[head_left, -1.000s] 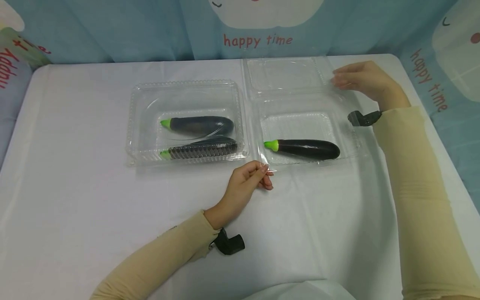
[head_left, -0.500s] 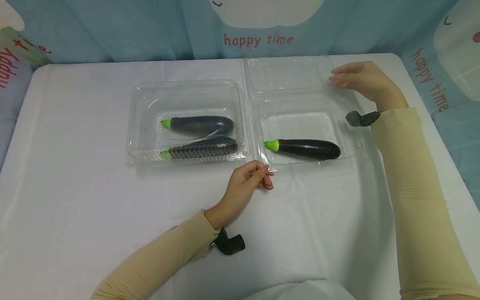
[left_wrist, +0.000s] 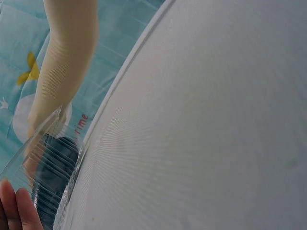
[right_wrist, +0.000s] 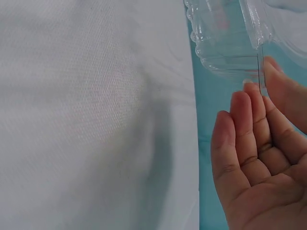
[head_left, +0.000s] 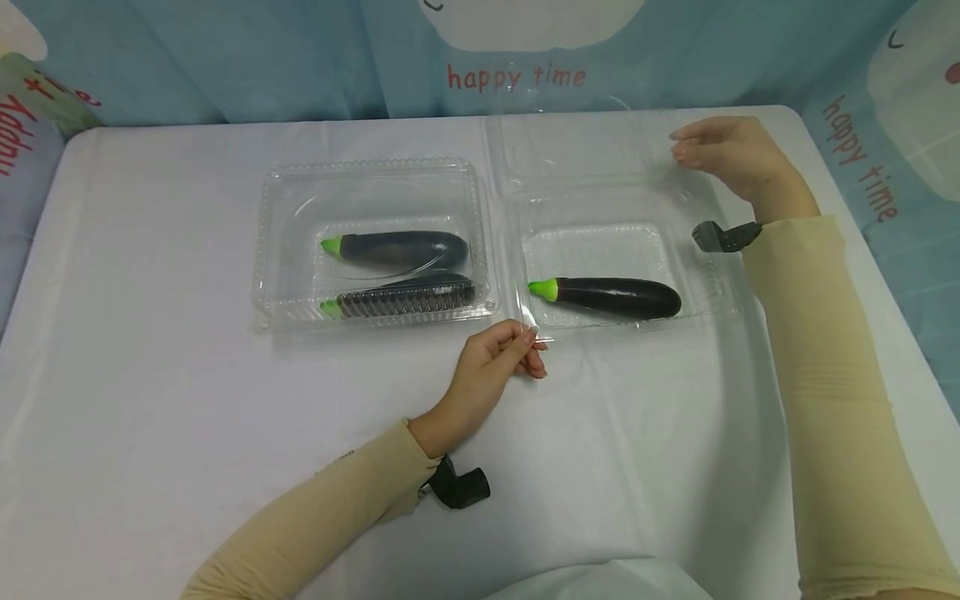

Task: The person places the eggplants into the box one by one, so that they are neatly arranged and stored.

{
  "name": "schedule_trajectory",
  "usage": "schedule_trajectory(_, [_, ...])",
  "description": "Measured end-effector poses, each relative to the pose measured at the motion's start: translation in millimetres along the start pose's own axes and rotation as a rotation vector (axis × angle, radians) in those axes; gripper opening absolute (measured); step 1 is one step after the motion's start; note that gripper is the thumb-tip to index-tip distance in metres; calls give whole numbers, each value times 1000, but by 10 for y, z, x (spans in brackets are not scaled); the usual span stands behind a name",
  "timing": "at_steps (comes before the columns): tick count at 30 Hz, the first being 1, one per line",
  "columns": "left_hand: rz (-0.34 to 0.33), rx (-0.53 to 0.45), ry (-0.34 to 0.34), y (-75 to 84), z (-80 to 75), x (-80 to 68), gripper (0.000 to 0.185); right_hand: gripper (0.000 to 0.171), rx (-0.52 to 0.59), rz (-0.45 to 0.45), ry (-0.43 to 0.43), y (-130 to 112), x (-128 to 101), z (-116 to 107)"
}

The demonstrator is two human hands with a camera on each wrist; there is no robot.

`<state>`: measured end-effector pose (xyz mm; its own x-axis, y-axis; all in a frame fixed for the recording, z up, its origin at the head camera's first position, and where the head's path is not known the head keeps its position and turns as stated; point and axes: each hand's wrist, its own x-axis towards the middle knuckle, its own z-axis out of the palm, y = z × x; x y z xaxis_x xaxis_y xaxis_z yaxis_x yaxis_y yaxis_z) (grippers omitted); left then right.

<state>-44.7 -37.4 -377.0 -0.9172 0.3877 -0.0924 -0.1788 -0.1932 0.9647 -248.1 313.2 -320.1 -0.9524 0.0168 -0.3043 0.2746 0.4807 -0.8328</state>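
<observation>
A clear plastic clamshell box (head_left: 600, 208) lies with its lid (head_left: 570, 150) raised at the back. Inside its base rests a dark purple eggplant (head_left: 618, 298) with a bright green stem end pointing left. My left hand (head_left: 483, 375) pinches the near left corner of that base between thumb and fingers. At the far right, my right hand (head_left: 731, 162) holds the lid's edge; in the right wrist view its thumb and a finger (right_wrist: 259, 103) pinch the thin clear rim. The left wrist view catches only fingertips (left_wrist: 19, 206) beside the ridged plastic wall.
Left of it sits another clear clamshell box (head_left: 367, 192), closed, holding two eggplants (head_left: 397, 250). A white cloth (head_left: 187, 417) covers the table. Behind hangs a blue printed curtain (head_left: 300, 58). Black cameras (head_left: 461, 489) are strapped to both wrists.
My right hand has moved slightly up and to the right, and the lid it holds has tilted higher. The left hand and the eggplants stay in place.
</observation>
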Motion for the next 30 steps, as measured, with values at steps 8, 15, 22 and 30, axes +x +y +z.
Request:
schedule_trajectory(8, [-1, -5, 2, 10, 5, -2, 19, 24, -6, -54, 60, 6, -42, -15])
schedule_trajectory(15, [0, 1, -2, -2, -16, 11, 19, 12, 70, -90, 103, -29, -84, -58])
schedule_trajectory(22, [-13, -3, 0, -16, -26, 41, 19, 19, 45, -53, 136, -61, -160, -77])
schedule_trajectory(30, [-15, -5, 4, -22, -35, 67, 19, 22, 52, -89, 150, -32, -231, -98])
